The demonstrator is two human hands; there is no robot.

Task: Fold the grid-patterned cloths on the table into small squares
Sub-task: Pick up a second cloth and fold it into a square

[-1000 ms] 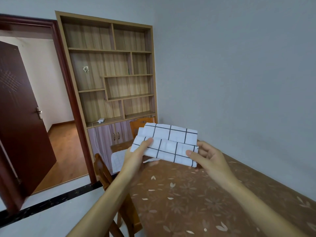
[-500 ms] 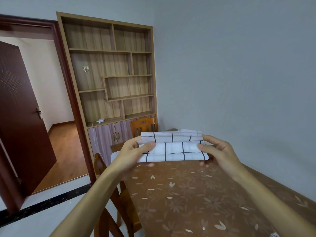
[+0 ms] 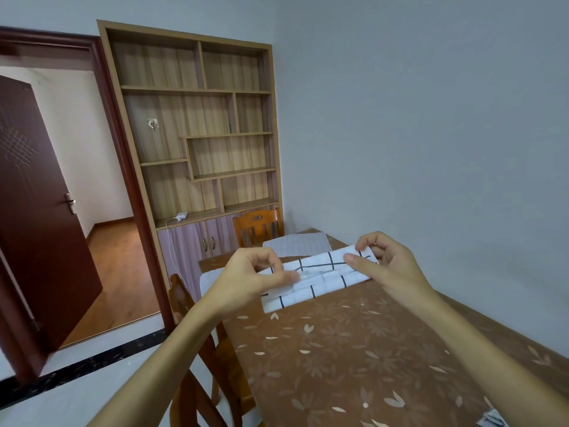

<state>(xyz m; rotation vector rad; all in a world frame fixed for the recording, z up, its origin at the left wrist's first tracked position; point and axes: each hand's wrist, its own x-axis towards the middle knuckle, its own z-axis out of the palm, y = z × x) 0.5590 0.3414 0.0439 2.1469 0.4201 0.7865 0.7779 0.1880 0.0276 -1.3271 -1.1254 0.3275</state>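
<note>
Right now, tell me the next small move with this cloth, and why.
Probably bring one end over to the other to halve the strip. The cloth is already folded into a long narrow band, not a square, and the left hand and right hand each pinch an end of it just over the table, so they are well placed for that fold.

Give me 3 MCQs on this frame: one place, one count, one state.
1. Where does the finer-grid cloth lie?
A. far end of the table
B. on the floor
C. on a shelf

2. How many hands grip the cloth being folded?
A. none
B. one
C. two

3. What shape is that cloth in?
A. spread flat
B. long folded strip
C. crumpled ball

Key:
1 A, it sits beyond the hands near the chair.
2 C, the left hand and right hand each pinch an end.
3 B, layers show along its length.
</note>
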